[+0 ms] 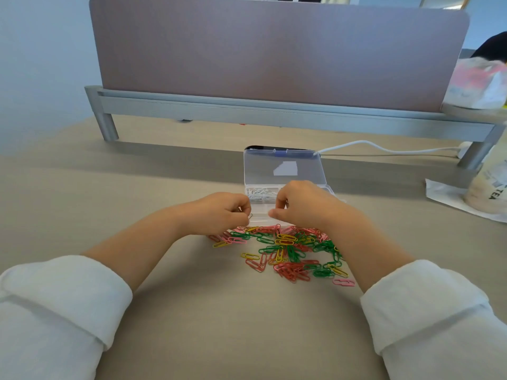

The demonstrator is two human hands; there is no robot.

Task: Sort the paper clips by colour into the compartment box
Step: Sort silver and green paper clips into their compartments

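A clear compartment box (259, 215) lies on the desk with its lid (284, 167) folded back. White paper clips (260, 193) fill its far left compartment. A loose pile of red, pink, green and yellow paper clips (288, 250) is spread on the desk just in front of the box. My left hand (219, 212) hovers at the box's near left corner, fingers curled, pinching a thin clip (250, 216) whose colour I cannot make out. My right hand (299, 207) is over the box with curled fingers and covers its right compartments; whether it holds anything is hidden.
A grey monitor riser (274, 116) with a mauve partition (274, 50) spans the back. A dark phone (263, 148) with a white cable (384, 149) lies behind the lid. Bags (488, 185) stand at the right on the beige desk (137, 187).
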